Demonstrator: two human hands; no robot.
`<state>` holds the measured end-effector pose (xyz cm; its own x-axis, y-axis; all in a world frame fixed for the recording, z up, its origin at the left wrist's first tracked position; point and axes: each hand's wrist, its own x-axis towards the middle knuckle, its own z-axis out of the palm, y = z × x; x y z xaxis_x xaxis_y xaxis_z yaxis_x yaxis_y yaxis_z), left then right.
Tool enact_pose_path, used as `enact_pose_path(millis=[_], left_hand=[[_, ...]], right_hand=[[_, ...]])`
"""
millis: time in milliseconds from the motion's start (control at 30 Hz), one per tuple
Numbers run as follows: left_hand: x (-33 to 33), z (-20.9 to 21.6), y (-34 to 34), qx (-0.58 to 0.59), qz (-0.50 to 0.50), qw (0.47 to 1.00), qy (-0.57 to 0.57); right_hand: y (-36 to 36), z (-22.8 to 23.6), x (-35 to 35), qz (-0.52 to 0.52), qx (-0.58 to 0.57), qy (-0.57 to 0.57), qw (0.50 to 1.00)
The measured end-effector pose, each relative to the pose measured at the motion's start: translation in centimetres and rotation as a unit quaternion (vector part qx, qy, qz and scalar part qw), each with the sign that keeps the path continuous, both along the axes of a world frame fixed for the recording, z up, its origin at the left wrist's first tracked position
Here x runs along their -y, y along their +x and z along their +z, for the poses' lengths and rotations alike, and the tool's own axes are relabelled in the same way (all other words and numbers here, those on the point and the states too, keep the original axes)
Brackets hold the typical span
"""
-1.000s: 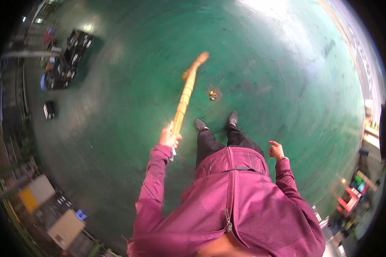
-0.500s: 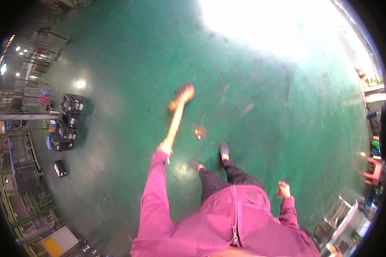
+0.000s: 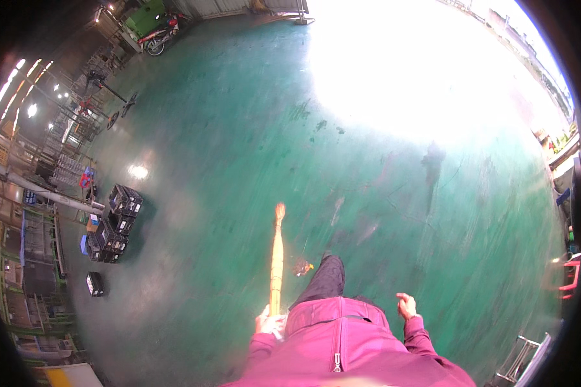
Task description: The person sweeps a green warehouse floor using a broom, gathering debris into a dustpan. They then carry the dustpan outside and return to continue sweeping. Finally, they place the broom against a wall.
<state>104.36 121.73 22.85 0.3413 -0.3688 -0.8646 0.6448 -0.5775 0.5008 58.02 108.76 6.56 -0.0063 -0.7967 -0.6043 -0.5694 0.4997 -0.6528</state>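
My left hand [image 3: 269, 322] is closed round the handle of a straw broom [image 3: 277, 267], held out in front of my left side. The broom's bristle end [image 3: 280, 213] points away from me, seen narrow side on. A small heap of sweepings [image 3: 301, 267] with an orange-yellow bit lies on the green floor [image 3: 239, 168], just right of the handle and by my foot. My right hand [image 3: 407, 306] hangs out at my right side with its fingers curled in, and I see nothing in it.
Stacked black crates [image 3: 113, 226] stand on the left, with a single smaller crate [image 3: 95, 284] nearer me. A motorbike [image 3: 161, 37] is parked at the far left. Bright light washes out the far right floor. A metal frame [image 3: 521, 358] stands at the near right.
The broom has come round from its raised, tilted position to lie nearly straight ahead, and my left hand has drawn closer to my body. The view has tipped up, showing more far floor.
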Motion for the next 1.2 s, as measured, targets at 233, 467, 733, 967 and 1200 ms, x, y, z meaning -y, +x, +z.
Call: enact_pose_path(millis=[233,467,733,967,1200], left_hand=[[18.8,3.6,6.3,0.048,-0.139,0.987,-0.067],[48.0,1.9,6.9,-0.120,-0.141,0.967,-0.173],[79.6,-3.6,8.3,-0.613,0.077,0.778,-0.115],[96.4,-9.9,12.4,-0.428,0.126,0.884,-0.138],[102.2,-5.4,24.5,-0.408,0.419,0.781,-0.221]], right_hand=[[10.6,3.9,30.2,-0.068,0.107,-0.125,0.984],[13.8,0.0,43.3,-0.048,0.078,0.003,0.996],[5.7,-4.7,36.1,0.428,-0.282,-0.080,0.855],[6.8,-4.8,56.8,0.402,-0.271,0.130,0.865],[12.0,-2.9,100.7,0.179,-0.213,-0.067,0.958]])
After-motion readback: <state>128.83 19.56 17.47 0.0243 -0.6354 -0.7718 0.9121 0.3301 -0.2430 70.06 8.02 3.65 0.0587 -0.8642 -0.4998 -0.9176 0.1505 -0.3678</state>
